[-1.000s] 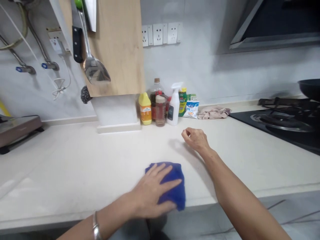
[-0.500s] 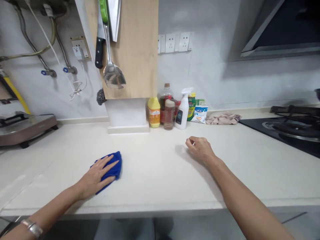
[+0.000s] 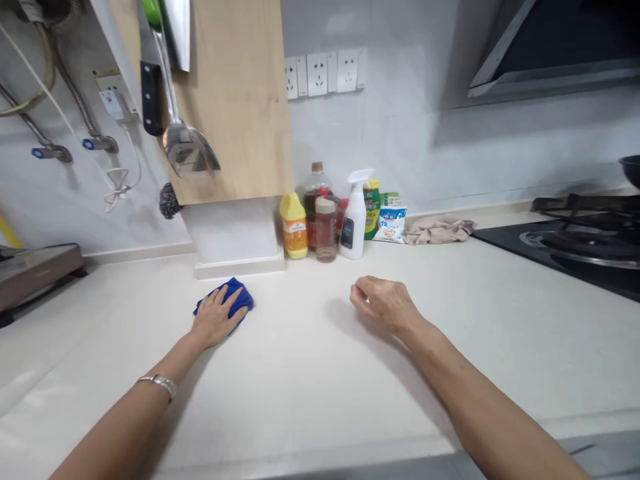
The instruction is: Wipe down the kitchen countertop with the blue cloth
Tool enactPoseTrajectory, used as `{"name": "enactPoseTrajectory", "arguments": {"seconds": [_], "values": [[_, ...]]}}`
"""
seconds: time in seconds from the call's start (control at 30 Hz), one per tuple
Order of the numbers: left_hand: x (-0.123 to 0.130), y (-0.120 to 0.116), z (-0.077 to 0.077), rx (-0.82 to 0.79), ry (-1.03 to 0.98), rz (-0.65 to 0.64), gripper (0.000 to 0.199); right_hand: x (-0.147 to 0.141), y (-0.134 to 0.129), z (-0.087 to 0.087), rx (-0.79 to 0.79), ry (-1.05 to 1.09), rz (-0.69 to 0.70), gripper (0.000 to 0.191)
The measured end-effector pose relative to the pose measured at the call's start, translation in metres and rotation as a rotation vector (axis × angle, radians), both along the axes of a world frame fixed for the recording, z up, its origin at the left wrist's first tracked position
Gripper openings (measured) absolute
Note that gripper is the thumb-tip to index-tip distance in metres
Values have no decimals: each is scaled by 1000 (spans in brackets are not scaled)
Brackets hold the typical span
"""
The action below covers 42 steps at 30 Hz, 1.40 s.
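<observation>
My left hand (image 3: 216,320) lies with fingers spread over a blue cloth (image 3: 234,295), pressing it flat on the white countertop (image 3: 300,373). The cloth is near the foot of the boxed white wall section. To the right, my right hand (image 3: 383,301) hovers at or just above the countertop with its fingers curled in and nothing visible in them. Behind it stand a white spray bottle (image 3: 353,220), a clear jar (image 3: 325,233) and a yellow bottle (image 3: 293,230).
A crumpled pinkish cloth (image 3: 440,230) lies by the back wall, left of the black gas stove (image 3: 565,257). At far left sits a brown appliance (image 3: 40,277). A spatula (image 3: 187,150) and knives hang on the wooden cabinet (image 3: 240,100).
My left hand and the blue cloth have moved away from me, towards the back wall. My right hand stays curled in about the same place. The view has shifted to the right.
</observation>
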<state>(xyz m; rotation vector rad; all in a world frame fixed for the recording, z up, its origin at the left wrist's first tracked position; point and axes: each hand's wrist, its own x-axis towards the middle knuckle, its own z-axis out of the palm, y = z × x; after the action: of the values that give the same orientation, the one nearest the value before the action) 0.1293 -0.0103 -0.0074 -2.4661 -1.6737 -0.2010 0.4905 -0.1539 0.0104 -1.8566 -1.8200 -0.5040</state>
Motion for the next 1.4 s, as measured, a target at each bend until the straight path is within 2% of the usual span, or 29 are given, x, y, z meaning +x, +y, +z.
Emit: {"name": "enactPoseTrajectory", "arguments": {"seconds": [0.23,0.37,0.47,0.57,0.67,0.83,0.93,1.0,1.1,1.17,1.23,1.3,1.37,1.4], "values": [[120,4,-2,-35,-48,-168,69,-1,-1,10,-8,-87,-76,32],[184,-7,-4,-65,-80,-233,69,0,0,12,-9,-82,-108,30],[212,-28,-3,-82,-87,-306,67,4,1,14,-20,-54,-125,30],[217,-55,-2,-107,-88,-404,64,9,-2,18,-31,1,-157,31],[204,-84,-1,-137,-105,-516,63,13,-6,19,-44,56,-183,31],[163,-134,1,-200,-133,-675,64,13,-7,13,-44,133,-146,29],[136,-161,3,-247,-134,-718,66,-1,-5,8,-19,278,-21,30],[117,-173,3,-275,-146,-739,67,-19,-10,4,15,413,155,29],[86,-179,4,-310,-206,-790,77,-54,-28,-5,30,527,476,24],[61,-179,6,-329,-253,-826,80,-75,-46,-14,-39,496,625,32],[34,-177,8,-330,-283,-850,69,-90,-63,-23,-129,401,686,42],[5,-175,9,-274,-327,-834,49,-96,-76,-29,-203,298,684,50],[-24,-174,8,-148,-398,-732,34,-95,-83,-32,-261,217,669,59],[-38,-173,7,-70,-430,-648,34,-92,-85,-32,-284,183,662,62]]}}
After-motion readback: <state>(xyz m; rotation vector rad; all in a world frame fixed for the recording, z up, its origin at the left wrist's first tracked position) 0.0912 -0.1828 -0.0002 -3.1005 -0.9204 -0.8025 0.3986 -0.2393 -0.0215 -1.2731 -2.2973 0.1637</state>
